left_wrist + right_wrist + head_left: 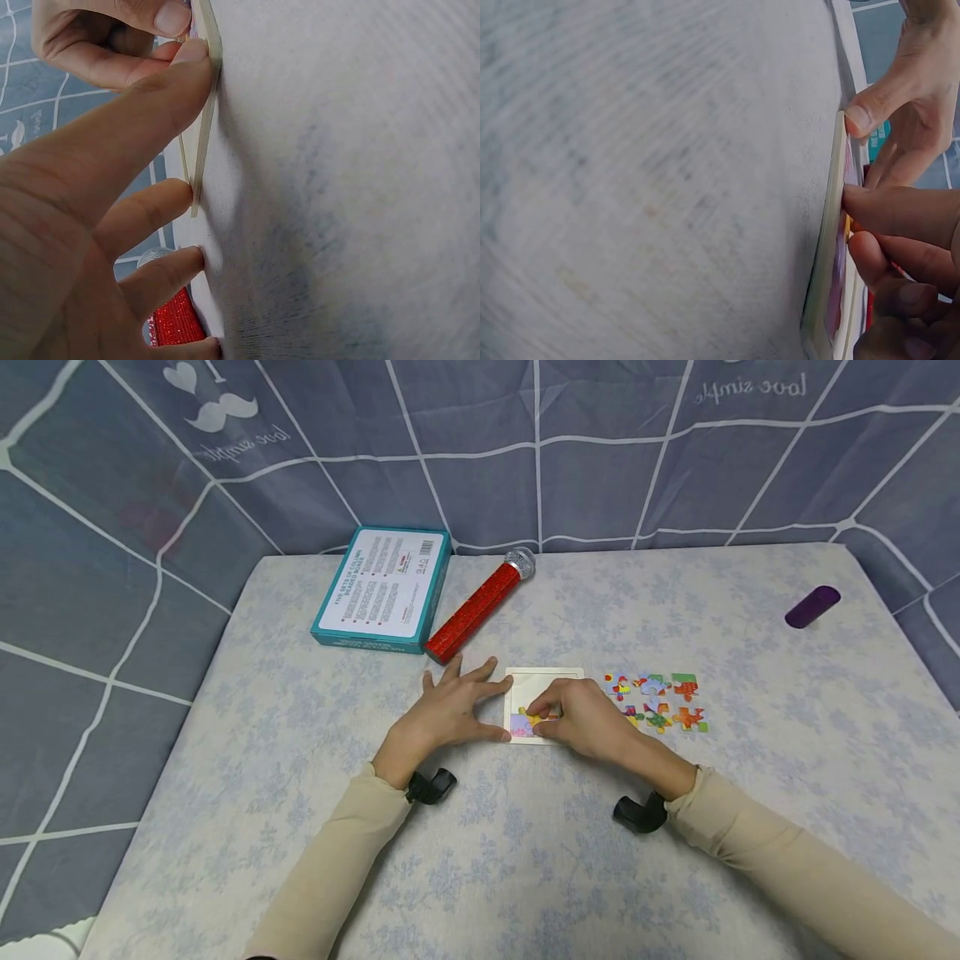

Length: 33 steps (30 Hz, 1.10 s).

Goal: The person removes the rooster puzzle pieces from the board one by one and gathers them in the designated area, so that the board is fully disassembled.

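Note:
A small square puzzle tray (543,671) with a pale raised border lies on the table. Puzzle pieces with lilac and yellow parts sit in its lower portion; the upper part shows bare board. My left hand (448,708) is spread at the tray's left side, thumb and forefinger touching its border. Over the tray, my right hand (588,717) pinches a puzzle piece (530,720) between thumb and fingers, low in the frame; those fingers hide much of it. Several loose, colourful puzzle pieces (658,720) lie in two rows just right of the tray.
A teal and white box (386,585) lies at the back left. Beside it is a red glittery microphone (480,606) with a silver head. A dark purple cylinder (813,607) lies at the far right. A patterned cloth (480,860) covers the table; a grey curtain hangs behind.

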Each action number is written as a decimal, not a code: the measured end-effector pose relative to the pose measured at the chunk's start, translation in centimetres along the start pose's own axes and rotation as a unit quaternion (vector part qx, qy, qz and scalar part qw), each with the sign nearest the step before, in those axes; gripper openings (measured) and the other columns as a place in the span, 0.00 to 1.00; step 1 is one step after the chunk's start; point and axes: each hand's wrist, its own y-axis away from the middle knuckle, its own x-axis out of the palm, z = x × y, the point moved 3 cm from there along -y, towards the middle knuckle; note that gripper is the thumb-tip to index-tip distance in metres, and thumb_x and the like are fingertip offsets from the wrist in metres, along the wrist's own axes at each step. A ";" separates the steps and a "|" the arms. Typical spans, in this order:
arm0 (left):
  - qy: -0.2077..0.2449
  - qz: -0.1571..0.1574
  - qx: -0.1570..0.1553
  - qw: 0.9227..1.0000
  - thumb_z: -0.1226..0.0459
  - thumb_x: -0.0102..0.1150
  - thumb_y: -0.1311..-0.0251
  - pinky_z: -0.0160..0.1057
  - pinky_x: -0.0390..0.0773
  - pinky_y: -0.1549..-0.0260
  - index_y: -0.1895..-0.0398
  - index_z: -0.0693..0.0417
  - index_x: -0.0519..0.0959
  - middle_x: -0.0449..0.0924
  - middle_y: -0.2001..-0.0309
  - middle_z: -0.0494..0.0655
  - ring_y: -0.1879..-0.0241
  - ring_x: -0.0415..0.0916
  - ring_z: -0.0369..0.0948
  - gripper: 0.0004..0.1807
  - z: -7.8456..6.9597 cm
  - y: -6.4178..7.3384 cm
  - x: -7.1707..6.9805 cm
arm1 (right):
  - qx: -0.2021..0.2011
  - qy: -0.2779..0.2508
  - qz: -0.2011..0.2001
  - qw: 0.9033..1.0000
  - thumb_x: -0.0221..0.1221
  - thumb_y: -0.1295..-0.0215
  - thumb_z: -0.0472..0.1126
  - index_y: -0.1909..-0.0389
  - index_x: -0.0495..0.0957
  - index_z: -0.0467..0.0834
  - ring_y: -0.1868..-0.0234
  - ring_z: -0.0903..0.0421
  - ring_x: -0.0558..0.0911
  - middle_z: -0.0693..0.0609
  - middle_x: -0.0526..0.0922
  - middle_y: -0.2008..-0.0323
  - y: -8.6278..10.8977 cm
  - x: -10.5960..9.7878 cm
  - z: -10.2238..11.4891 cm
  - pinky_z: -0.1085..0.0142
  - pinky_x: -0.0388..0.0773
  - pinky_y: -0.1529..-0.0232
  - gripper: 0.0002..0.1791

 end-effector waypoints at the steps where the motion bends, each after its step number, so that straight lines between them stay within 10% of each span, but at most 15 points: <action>1: -0.001 0.000 0.000 1.000 0.44 0.73 0.50 0.78 0.41 0.41 0.28 0.38 0.67 0.50 0.23 0.46 0.26 0.36 0.65 0.44 0.0 0.0 0.0 | 0.001 -0.001 0.000 1.000 0.71 0.46 0.34 0.61 0.88 0.42 0.74 0.61 0.76 0.55 0.85 0.67 -0.1 0.0 0.0 0.65 0.73 0.70 0.10; 16: -0.002 -0.003 -0.002 1.000 0.44 0.73 0.51 0.78 0.40 0.41 0.28 0.38 0.67 0.50 0.23 0.46 0.26 0.36 0.65 0.44 0.0 0.1 0.0 | 0.013 -0.057 -0.009 0.998 0.69 0.44 0.35 0.66 0.88 0.45 0.82 0.60 0.73 0.58 0.85 0.73 -0.3 -0.3 -0.1 0.67 0.69 0.78 0.05; 33: 0.001 -0.001 -0.009 1.000 0.46 0.74 0.51 0.77 0.39 0.40 0.28 0.39 0.67 0.50 0.23 0.46 0.25 0.35 0.64 0.45 0.0 -0.1 0.2 | 0.138 -0.161 0.002 0.977 0.70 0.45 0.42 0.68 0.89 0.49 0.65 0.57 0.83 0.55 0.88 0.67 3.9 -2.5 -3.2 0.68 0.76 0.67 0.04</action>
